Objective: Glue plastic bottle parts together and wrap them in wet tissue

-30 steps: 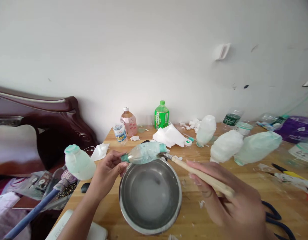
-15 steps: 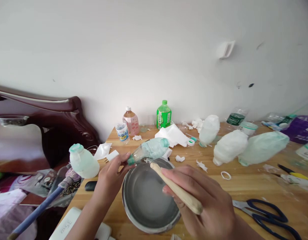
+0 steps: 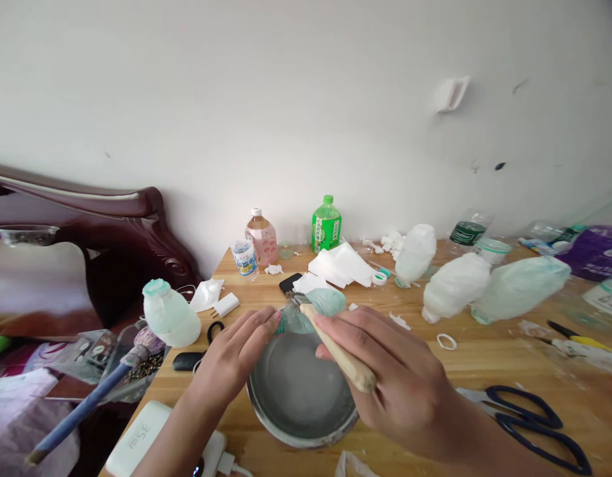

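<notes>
My left hand (image 3: 239, 351) is closed around the green-capped neck end of a small clear plastic bottle (image 3: 332, 302), which lies on its side in the air over the far rim of a grey metal basin (image 3: 306, 438). Pale, wet-looking paper covers the bottle's far part. A brush with a pale wooden handle (image 3: 343, 358) is pinched in my right hand (image 3: 395, 371); its tip touches the bare part of the bottle, and its bristles are hard to make out. Cloudy whitish liquid (image 3: 308, 384) fills the basin's bottom.
White tissue sheets (image 3: 338, 264) and a black phone (image 3: 289, 283) lie behind the basin. Paper-covered bottles (image 3: 455, 286) stand and lie at the right, another (image 3: 169, 315) at the left. Scissors (image 3: 524, 414) rest front right; a power bank (image 3: 140, 437) front left.
My left hand has turned over, its back now upward, and the bottle has rolled and shifted right with it. The brush has moved slightly up along the bottle's side.
</notes>
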Demonstrator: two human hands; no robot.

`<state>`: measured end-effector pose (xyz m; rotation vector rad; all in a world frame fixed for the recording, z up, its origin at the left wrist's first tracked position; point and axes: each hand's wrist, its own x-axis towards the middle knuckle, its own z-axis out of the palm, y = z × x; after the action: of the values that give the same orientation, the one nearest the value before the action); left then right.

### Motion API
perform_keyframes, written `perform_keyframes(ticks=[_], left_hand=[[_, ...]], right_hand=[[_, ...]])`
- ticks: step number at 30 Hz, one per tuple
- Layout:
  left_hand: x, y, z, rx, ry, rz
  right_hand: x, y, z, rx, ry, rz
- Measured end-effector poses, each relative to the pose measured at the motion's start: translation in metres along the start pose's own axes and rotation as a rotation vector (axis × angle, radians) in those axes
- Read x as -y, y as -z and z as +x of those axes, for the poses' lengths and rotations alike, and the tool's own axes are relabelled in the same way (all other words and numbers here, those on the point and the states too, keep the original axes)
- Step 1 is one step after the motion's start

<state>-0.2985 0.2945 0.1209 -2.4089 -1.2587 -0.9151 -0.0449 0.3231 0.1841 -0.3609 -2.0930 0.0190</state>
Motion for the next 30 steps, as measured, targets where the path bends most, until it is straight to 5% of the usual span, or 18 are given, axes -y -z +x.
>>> perform_keyframes(ticks=[7,14,17,26,30], left_hand=[[-0.002,-0.005,0.005,-0.094,0.14,-0.081],[0.001,-0.013,0.012,-0.18,0.846,-0.54],[-0.001,-0.012,0.02,-0.176,1.021,-0.836],[0.0,-0.01,0.023,-0.24,1.199,-1.231],[0.003,-0.009,0.022,-0.161,1.248,-1.348]], right_hand=[[0.006,0.006,-0.003,0.045,0.015,0.009],[0.001,-0.003,-0.031,0.065,0.038,-0.03],[-0.001,-0.008,-0.033,0.071,0.078,-0.085],[0.003,-0.024,-0.032,0.096,0.218,-0.209],[-0.005,-0.025,-0.038,0.085,0.203,-0.224]])
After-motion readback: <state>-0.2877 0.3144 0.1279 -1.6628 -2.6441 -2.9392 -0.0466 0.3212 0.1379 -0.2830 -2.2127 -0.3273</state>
